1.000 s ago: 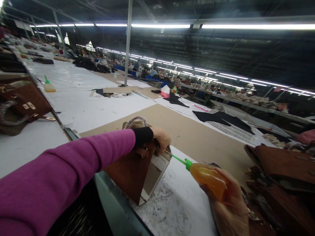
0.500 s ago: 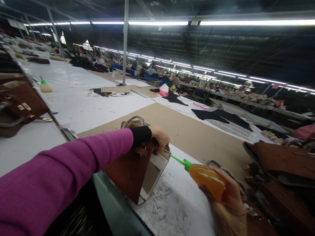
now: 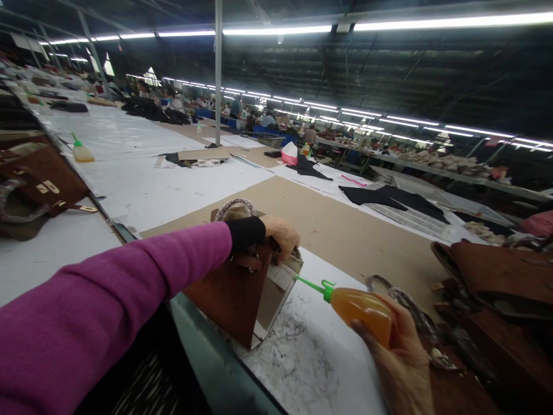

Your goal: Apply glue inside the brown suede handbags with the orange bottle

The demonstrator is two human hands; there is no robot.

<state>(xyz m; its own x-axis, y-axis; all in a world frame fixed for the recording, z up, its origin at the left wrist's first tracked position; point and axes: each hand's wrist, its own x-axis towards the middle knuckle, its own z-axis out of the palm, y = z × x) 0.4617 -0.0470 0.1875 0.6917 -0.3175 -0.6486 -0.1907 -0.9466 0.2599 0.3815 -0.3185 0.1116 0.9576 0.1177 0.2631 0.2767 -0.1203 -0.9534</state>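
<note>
A brown handbag (image 3: 228, 294) with a wrapped handle stands tilted on the table, its pale side panel (image 3: 274, 294) turned to the right. My left hand (image 3: 283, 235) reaches over the top and is closed on the bag's upper edge; some fingertips are hidden. In my right hand (image 3: 401, 351) is a squeeze bottle (image 3: 360, 311) of amber liquid, gripped around its body. Its long green nozzle points left, and the tip is at the edge of the side panel.
More brown handbags (image 3: 496, 282) are piled at the right, and another brown bag (image 3: 41, 178) sits at the left. A second glue-type bottle (image 3: 81, 151) stands farther back. Black fabric pieces (image 3: 393, 202) lie across the table beside brown paper (image 3: 332, 225).
The nozzle tip has shifted slightly down and left along the side panel's edge. My left hand keeps its hold on the bag, and the view has moved a little.
</note>
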